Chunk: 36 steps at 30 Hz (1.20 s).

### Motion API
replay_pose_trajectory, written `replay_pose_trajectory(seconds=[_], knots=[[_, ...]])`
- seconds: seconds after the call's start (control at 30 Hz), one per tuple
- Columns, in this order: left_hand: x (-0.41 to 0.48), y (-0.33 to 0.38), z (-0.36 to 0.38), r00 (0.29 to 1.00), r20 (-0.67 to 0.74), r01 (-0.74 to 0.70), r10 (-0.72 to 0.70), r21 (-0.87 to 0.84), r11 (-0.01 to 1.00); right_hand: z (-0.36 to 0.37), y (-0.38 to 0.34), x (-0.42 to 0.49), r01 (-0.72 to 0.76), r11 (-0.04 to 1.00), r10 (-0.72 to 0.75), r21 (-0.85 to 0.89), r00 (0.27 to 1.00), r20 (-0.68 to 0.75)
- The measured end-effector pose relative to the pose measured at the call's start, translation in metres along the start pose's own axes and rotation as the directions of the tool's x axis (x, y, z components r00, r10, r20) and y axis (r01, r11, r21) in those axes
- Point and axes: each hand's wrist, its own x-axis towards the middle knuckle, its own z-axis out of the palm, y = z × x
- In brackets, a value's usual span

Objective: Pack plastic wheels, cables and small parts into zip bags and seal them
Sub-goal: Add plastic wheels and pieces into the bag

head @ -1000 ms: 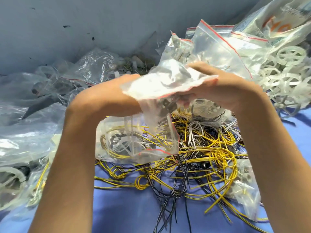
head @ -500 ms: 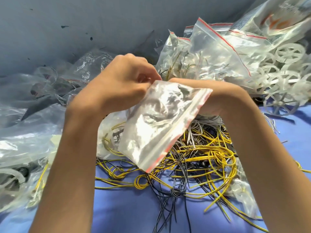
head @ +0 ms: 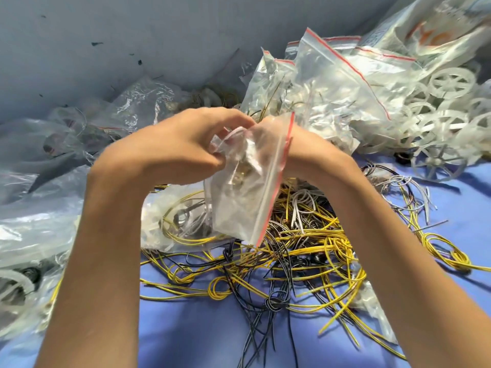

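Pinching a clear zip bag [head: 247, 187] at its upper left corner with the left hand [head: 180, 144], curling fingers and thumb tight onto the plastic. Holding it up in the air between the two forearms, just above the cables [head: 305, 251] and clear of the tabletop [head: 186, 341]. Tilting it, and so showing the red seal strip down the right edge, from beside the right wrist to the lowest corner. Carrying something pale and brassy inside, possibly small parts, though blurring too much for naming.

Reaching in behind the top of the bag with the right hand [head: 305, 150]; cannot tell whether grasping the plastic or lying loose, being veiled by the bag itself.

Hanging over a second bag [head: 170, 221], itself lying on the tabletop beside the left forearm and holding coiled yellow and dark wires.

Sprawling below and to the right as a loose tangle of yellow, black and white strands across the blue surface.

Rising at the far right as a heap of filled bags [head: 332, 83] with red strips, touching a pile of white spoked plastic wheels [head: 451, 81].

Crowding the left side as crumpled clear bags [head: 34, 227], showing dark shapes through the film.

Ending at a grey wall [head: 159, 35] speckled with dark marks.
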Motion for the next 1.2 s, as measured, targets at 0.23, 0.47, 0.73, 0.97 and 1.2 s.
replay_pose_trajectory(seconds=[0.23, 0.47, 0.73, 0.97, 1.2], knots=[[-0.003, -0.002, -0.005, 0.983, -0.18, 0.025, -0.027, -0.01, 1.0, 0.009, -0.016, -0.003, 0.05, 0.957, -0.105, 0.285, 0.978, 0.182], [-0.004, 0.007, -0.004, 0.98, -0.186, -0.059, 0.063, 0.024, 0.998, 0.015, -0.023, -0.003, 0.087, 0.992, -0.115, 0.093, 0.926, 0.358], [-0.007, 0.008, -0.008, 0.971, -0.228, -0.068, 0.067, 0.006, 0.998, 0.018, -0.021, 0.0, 0.174, 0.918, -0.083, -0.355, 0.963, 0.256], [-0.004, 0.0, -0.007, 0.997, -0.072, -0.012, 0.017, 0.068, 0.998, 0.018, -0.013, 0.006, 0.108, 0.897, -0.082, -0.429, 0.994, 0.079], [0.005, -0.009, 0.0, 0.993, -0.081, 0.097, -0.084, 0.169, 0.981, 0.02, -0.004, 0.013, -0.075, 0.92, 0.01, -0.384, 0.986, -0.167]])
